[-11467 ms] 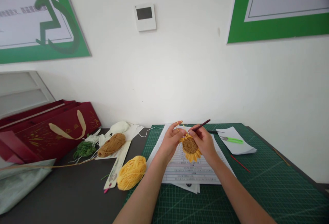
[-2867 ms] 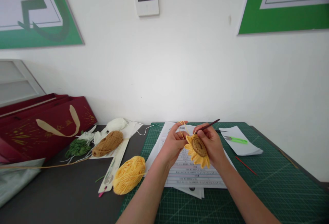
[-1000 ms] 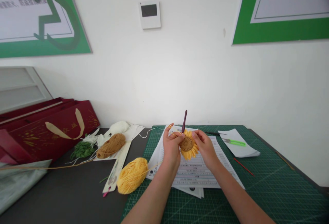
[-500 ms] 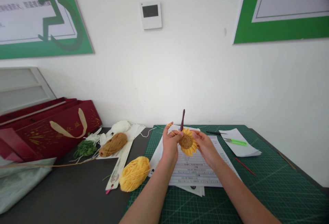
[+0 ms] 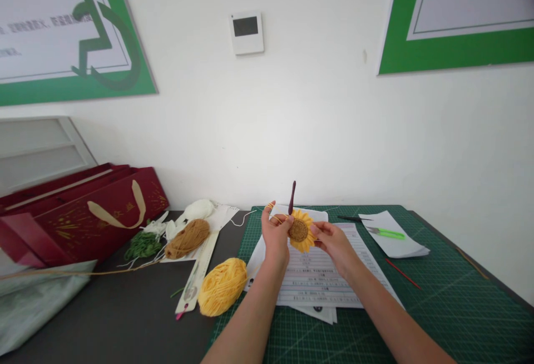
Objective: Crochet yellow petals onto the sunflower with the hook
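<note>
A crocheted sunflower with a brown centre and yellow petals is held up over printed sheets. My left hand pinches its left edge, and yellow yarn is wound round one raised finger. At the flower's right edge, my right hand grips the petals between thumb and fingers. A crochet hook with a dark purple handle stands upright at the flower's top left, by my left fingertips; its tip is hidden. To the left of my left forearm lies a ball of yellow yarn.
Printed sheets lie on a green cutting mat. Thread snips rest on white paper at the right, near a red stick. Brown yarn, green yarn and a red gift bag are at the left.
The sunflower and both hands have shifted slightly left against the papers. My right hand's grip has moved a little along the petals. The whole view has tilted slightly.
</note>
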A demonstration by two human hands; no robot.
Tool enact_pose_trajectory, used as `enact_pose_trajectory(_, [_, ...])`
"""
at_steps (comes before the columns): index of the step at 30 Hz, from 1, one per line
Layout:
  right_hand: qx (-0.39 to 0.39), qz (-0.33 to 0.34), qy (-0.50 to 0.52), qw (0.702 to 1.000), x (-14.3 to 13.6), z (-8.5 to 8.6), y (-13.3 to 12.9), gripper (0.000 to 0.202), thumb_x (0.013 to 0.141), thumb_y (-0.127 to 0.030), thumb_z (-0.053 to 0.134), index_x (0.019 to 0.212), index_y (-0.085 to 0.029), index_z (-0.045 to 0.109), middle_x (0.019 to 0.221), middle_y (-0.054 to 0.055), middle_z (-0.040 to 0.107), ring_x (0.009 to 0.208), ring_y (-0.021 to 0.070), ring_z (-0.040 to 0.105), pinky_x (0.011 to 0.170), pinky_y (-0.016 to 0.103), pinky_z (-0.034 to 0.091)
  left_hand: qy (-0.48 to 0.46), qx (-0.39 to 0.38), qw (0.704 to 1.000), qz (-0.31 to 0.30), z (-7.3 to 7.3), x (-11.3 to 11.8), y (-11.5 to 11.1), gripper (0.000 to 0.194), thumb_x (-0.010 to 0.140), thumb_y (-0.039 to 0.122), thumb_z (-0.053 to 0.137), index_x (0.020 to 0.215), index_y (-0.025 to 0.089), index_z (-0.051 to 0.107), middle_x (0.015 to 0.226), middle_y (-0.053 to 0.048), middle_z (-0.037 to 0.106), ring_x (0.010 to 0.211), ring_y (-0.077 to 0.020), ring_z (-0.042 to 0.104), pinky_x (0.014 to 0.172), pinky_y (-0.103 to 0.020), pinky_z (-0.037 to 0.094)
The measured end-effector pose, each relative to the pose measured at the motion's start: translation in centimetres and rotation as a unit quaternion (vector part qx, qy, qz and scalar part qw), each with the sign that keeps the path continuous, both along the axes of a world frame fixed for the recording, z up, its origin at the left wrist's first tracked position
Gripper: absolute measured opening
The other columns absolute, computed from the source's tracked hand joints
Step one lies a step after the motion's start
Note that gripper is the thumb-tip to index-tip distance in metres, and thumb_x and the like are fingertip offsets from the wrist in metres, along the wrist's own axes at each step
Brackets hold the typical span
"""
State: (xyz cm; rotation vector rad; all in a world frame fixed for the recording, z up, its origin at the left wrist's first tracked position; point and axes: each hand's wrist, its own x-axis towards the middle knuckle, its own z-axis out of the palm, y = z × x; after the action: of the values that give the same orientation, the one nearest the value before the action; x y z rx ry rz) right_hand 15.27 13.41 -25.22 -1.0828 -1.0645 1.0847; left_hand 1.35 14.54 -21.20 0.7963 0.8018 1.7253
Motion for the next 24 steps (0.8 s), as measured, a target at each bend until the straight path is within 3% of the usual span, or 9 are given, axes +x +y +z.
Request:
enact_pose_trajectory(3, [-0.006, -0.005, -0.019, 1.000, 0.4, -0.5, 0.3, 0.029, 0.097, -0.035, 0.064, 0.119, -0.017, 0.064, 0.117, 0.007, 0.068, 0.096, 0.0198, 0.069, 0.082, 0.040, 0.060, 0.003, -0.013, 1.000, 0.011, -0.2, 0.1, 0.1, 0.025, 0.092, 0.023, 0.068, 0.116, 0.016, 0.062, 0.083, 0.002, 0.064, 0.062, -0.0116, 0.060, 0.063, -0.029, 0.054])
enact_pose_trajectory(6, [-0.003, -0.024, -0.021, 0.999, 0.6, -0.5, 0.5, 0.029, 0.096, -0.036, 0.063, 0.120, -0.018, 0.064, 0.121, 0.009, 0.067, 0.101, 0.0214, 0.068, 0.085, 0.042, 0.060, -0.001, -0.032, 0.999, 0.021, -0.6, 0.4, 0.3, 0.025, 0.096, 0.028, 0.065, 0.118, 0.016, 0.063, 0.097, -0.003, 0.067, 0.072, -0.0135, 0.064, 0.066, -0.030, 0.058])
enact_pose_trajectory(12, [-0.040, 0.041, -0.023, 0.998, 0.0, -0.6, 0.2, 0.031, 0.096, -0.036, 0.064, 0.120, -0.017, 0.064, 0.118, 0.008, 0.068, 0.097, 0.0205, 0.069, 0.083, 0.041, 0.060, -0.022, -0.051, 0.997, 0.046, -0.7, -0.2, 0.8, 0.033, 0.096, 0.030, 0.065, 0.126, 0.017, 0.061, 0.117, -0.008, 0.067, 0.093, -0.0203, 0.068, 0.078, -0.039, 0.060])
enact_pose_trajectory(16, [-0.036, 0.024, -0.015, 0.999, -0.2, -0.4, 0.2, 0.031, 0.096, -0.035, 0.064, 0.121, -0.017, 0.063, 0.120, 0.008, 0.067, 0.100, 0.0211, 0.068, 0.085, 0.042, 0.060, -0.041, -0.059, 0.996, 0.049, -0.6, -0.3, 0.8, 0.035, 0.096, 0.031, 0.065, 0.127, 0.017, 0.060, 0.120, -0.009, 0.066, 0.096, -0.0215, 0.068, 0.081, -0.041, 0.060])
enact_pose_trajectory(18, [-0.027, 0.020, 0.008, 0.999, -0.3, -0.1, 0.1, 0.031, 0.096, -0.041, 0.064, 0.114, -0.017, 0.067, 0.112, 0.007, 0.071, 0.096, 0.0211, 0.070, 0.085, 0.042, 0.060, -0.052, -0.066, 0.995, 0.049, -0.7, -0.2, 0.9, 0.035, 0.096, 0.031, 0.065, 0.128, 0.017, 0.060, 0.122, -0.009, 0.066, 0.098, -0.0222, 0.068, 0.082, -0.042, 0.060])
enact_pose_trajectory(21, [-0.028, 0.067, 0.042, 0.996, -0.7, 0.2, -0.5, 0.039, 0.087, -0.052, 0.071, 0.102, -0.016, 0.073, 0.097, 0.008, 0.076, 0.092, 0.0237, 0.073, 0.085, 0.042, 0.061, -0.067, -0.082, 0.993, 0.049, -0.7, -0.3, 0.9, 0.036, 0.096, 0.032, 0.065, 0.128, 0.018, 0.060, 0.124, -0.010, 0.065, 0.101, -0.0230, 0.068, 0.084, -0.043, 0.060])
enact_pose_trajectory(24, [-0.048, 0.100, 0.053, 0.992, -1.2, 0.0, -0.6, 0.032, 0.085, -0.041, 0.077, 0.102, -0.014, 0.072, 0.100, 0.008, 0.076, 0.092, 0.0226, 0.073, 0.082, 0.039, 0.061, -0.076, -0.102, 0.991, 0.048, -0.5, -0.4, 1.0, 0.037, 0.096, 0.033, 0.064, 0.129, 0.018, 0.060, 0.125, -0.010, 0.065, 0.102, -0.0238, 0.067, 0.085, -0.044, 0.059])
